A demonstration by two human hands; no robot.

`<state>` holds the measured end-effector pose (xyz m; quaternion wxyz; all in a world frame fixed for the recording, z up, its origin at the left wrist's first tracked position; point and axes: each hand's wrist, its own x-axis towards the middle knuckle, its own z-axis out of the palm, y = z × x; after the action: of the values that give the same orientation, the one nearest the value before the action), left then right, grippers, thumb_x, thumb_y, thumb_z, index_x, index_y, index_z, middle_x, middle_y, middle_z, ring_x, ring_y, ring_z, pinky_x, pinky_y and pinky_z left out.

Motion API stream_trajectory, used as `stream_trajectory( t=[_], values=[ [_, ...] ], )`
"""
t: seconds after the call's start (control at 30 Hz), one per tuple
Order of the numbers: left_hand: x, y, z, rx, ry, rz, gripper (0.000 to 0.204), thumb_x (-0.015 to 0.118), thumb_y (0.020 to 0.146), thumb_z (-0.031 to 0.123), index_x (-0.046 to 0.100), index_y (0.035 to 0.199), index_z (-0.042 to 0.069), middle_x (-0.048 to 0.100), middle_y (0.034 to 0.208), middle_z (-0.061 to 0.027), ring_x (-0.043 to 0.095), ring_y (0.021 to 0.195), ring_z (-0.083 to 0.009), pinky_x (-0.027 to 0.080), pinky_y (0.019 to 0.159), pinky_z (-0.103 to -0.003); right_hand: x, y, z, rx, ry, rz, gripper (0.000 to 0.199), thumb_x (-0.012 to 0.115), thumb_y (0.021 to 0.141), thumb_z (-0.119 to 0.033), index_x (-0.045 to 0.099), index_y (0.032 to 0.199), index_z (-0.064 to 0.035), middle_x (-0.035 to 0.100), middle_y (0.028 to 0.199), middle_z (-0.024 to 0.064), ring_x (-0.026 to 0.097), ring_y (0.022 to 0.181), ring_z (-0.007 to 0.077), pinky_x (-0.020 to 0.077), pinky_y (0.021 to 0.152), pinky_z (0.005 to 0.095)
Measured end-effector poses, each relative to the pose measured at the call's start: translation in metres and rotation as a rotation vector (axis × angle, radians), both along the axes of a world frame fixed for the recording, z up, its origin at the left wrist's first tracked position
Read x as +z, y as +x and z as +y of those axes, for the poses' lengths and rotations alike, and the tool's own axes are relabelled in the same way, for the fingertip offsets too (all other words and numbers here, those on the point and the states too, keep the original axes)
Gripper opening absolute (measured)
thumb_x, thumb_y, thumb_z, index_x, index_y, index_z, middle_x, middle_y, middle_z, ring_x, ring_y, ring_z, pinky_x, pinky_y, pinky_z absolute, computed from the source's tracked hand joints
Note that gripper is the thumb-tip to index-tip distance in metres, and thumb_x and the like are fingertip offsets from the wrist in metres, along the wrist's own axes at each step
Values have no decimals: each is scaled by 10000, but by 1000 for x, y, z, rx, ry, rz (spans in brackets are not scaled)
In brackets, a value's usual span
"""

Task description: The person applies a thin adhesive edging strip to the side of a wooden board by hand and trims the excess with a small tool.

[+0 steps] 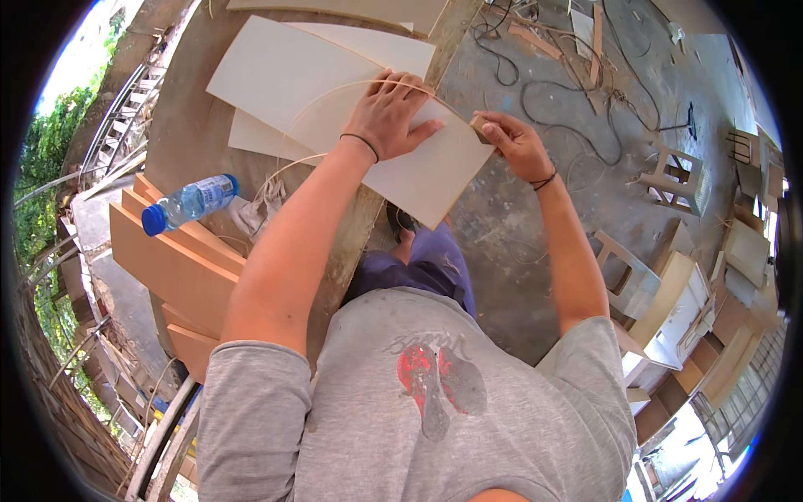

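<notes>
A white board (418,180) with a pale edge lies over the near side of the workbench, its near corner jutting past the bench edge. My left hand (386,117) rests flat on it, thumb out, fingers reaching to its far edge. My right hand (514,144) is closed on a small wooden block (479,125), held against the board's right-hand edge. A thin pale strip (339,87) loops from the left, passes by my left fingers and runs along that edge toward the block. How firmly the strip sits on the edge cannot be made out.
More white panels (368,43) lie under and behind the board. A water bottle (191,203) with a blue cap lies on stacked brown boards (167,259) at left, beside a crumpled cloth (258,213). Black cables (544,113) and wood scraps litter the floor; wooden frames (673,177) stand at right.
</notes>
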<state>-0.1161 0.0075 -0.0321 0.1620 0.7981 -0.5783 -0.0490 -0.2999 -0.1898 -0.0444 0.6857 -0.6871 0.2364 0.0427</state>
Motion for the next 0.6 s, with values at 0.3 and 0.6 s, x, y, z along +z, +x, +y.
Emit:
stream_trajectory(
  t=[0.3,0.6],
  values=[
    [-8,6,0,20,-106,8,454,578,890,480,618,1168,124,534,1264,-67,424,1294,-219,234,1161,-417,-3,-7,2,-79,-82,-61,366,599,971,-229,559,1290,-53,579,856,-33,493,770,51,400,678,202],
    [-5,11,0,11,-34,-41,434,556,900,475,629,1198,169,572,1250,-16,450,1273,-184,244,1151,-390,-37,-10,80,-765,-173,-281,289,499,1009,-160,444,1271,-52,509,785,-24,422,670,47,341,591,199]
  ],
)
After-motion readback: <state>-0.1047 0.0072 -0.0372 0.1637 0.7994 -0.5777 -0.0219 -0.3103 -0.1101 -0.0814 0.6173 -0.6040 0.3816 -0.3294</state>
